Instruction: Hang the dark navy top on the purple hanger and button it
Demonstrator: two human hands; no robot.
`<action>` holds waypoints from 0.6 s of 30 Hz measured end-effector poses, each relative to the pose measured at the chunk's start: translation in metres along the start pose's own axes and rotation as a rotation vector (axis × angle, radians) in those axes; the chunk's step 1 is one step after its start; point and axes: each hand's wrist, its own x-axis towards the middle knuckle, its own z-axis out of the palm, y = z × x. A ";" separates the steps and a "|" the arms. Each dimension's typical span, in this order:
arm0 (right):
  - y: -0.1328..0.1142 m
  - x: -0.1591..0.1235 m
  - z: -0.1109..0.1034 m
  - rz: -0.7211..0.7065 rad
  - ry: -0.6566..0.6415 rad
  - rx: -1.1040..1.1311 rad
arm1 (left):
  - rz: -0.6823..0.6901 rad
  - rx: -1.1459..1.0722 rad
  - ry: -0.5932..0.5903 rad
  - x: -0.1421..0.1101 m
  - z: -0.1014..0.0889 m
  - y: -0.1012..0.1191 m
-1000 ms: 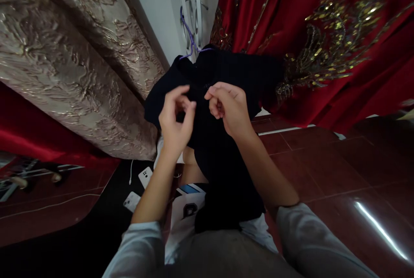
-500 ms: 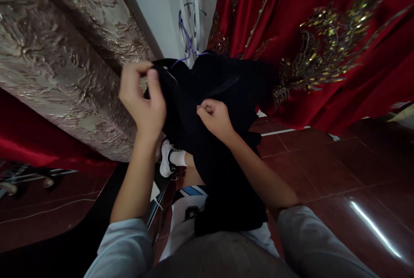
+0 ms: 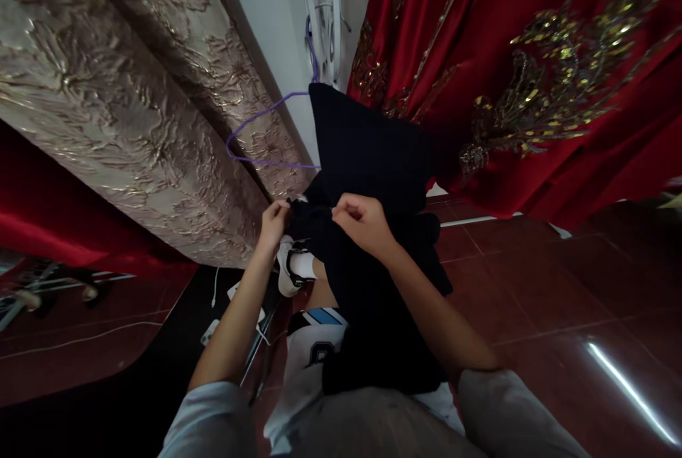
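Observation:
A dark garment [image 3: 367,145] hangs half on a purple hanger [image 3: 256,162] in front of me. Only the hanger's left side is bare; the right side is covered by the cloth. My left hand [image 3: 274,224] pinches an edge of the garment below the bare hanger arm. Close beside it, my right hand [image 3: 362,220] is closed on the garment's front, thumb against fingers. The lower part of the cloth drapes down over my lap. Its exact kind is hard to tell in the dark folds.
Pale embossed fabric [image 3: 143,103] hangs on the left. Red cloth with gold sequins [image 3: 554,82] hangs on the right. The hanger hooks onto a white stand [image 3: 335,11]. A dark surface [image 3: 138,351] at lower left carries white cables and small devices. Red tiles [image 3: 527,287] form the floor.
My left hand has moved down and slightly right, drawing the garment's left side off the hanger, whose left arm is now exposed. My right hand has stayed nearly in place, still on the cloth.

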 end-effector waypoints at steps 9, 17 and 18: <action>-0.016 -0.008 -0.017 -0.131 0.172 -0.075 | 0.426 0.267 -0.242 -0.041 0.040 0.082; -0.032 -0.004 -0.005 0.023 -0.314 0.209 | 0.763 0.485 -0.451 -0.077 0.074 0.127; -0.033 -0.002 -0.004 0.117 -0.291 0.285 | 0.706 0.493 -0.509 -0.073 0.071 0.123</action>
